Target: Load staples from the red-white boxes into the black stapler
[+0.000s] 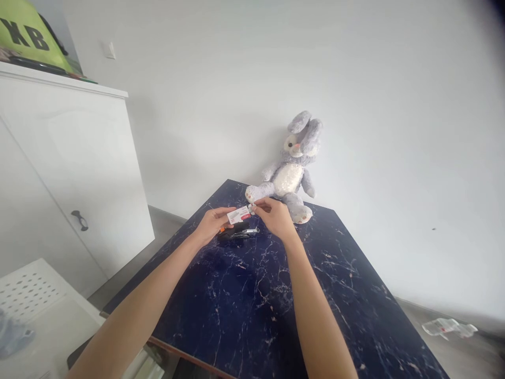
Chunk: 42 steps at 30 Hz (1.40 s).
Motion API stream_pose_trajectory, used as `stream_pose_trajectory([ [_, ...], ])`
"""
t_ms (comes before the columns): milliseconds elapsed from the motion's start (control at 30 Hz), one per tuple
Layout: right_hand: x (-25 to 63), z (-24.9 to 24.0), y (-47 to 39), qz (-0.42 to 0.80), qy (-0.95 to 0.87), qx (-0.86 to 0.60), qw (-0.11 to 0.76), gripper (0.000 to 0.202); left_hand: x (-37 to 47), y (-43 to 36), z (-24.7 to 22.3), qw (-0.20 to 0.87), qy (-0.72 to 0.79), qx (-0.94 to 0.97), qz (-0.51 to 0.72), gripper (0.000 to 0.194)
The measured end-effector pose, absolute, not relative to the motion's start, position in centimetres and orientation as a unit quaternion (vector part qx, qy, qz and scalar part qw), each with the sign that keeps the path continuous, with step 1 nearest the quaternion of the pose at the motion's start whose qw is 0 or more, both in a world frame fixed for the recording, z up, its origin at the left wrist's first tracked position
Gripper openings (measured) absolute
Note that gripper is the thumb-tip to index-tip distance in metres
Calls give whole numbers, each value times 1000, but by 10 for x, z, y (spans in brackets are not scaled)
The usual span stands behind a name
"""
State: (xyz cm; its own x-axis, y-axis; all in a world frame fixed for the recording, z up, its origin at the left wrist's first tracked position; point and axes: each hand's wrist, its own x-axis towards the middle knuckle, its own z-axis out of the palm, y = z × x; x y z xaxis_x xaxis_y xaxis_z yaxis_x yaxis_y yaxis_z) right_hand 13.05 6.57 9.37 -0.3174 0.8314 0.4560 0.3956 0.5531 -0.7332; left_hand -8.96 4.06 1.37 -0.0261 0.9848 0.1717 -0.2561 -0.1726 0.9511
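Note:
My left hand (215, 223) holds a small white box (239, 215) with red print, its fingers closed around the left end. At the box's right end, my right hand (272, 213) pinches a small whitish piece (251, 209), perhaps the box's flap; it is too small to tell. Both hands are above the dark blue marbled table (236, 295). Just below the box lie a black item (229, 233) with an orange part and a silver pen-like object (249, 231).
A grey plush rabbit (289, 179) sits at the table's back against the wall. White cabinets (79, 173) stand at the left, with a white perforated basket (27, 289) below. Clear plastic bottles (448, 327) lie on the floor at the right.

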Motion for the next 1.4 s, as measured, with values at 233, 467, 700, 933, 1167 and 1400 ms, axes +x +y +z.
stream_pose_trajectory([
  [233, 116, 83, 70, 509, -643, -352, 452, 30, -89, 44, 8, 548, 350, 422, 632, 41],
  [467, 108, 71, 75, 567, -559, -359, 487, 34, -88, 38, 12, 614, 246, 417, 623, 33],
  [700, 104, 63, 78, 526, -607, -348, 483, 35, -86, 43, 6, 599, 267, 389, 647, 32],
  [933, 107, 59, 84, 478, -645, -385, 456, 29, -85, 44, 3, 596, 274, 401, 640, 34],
  [1167, 105, 57, 81, 289, -727, -436, 446, 24, -82, 43, 3, 597, 277, 413, 630, 35],
  [1400, 103, 60, 77, 198, -732, -459, 464, 28, -82, 47, -3, 594, 281, 392, 644, 34],
])
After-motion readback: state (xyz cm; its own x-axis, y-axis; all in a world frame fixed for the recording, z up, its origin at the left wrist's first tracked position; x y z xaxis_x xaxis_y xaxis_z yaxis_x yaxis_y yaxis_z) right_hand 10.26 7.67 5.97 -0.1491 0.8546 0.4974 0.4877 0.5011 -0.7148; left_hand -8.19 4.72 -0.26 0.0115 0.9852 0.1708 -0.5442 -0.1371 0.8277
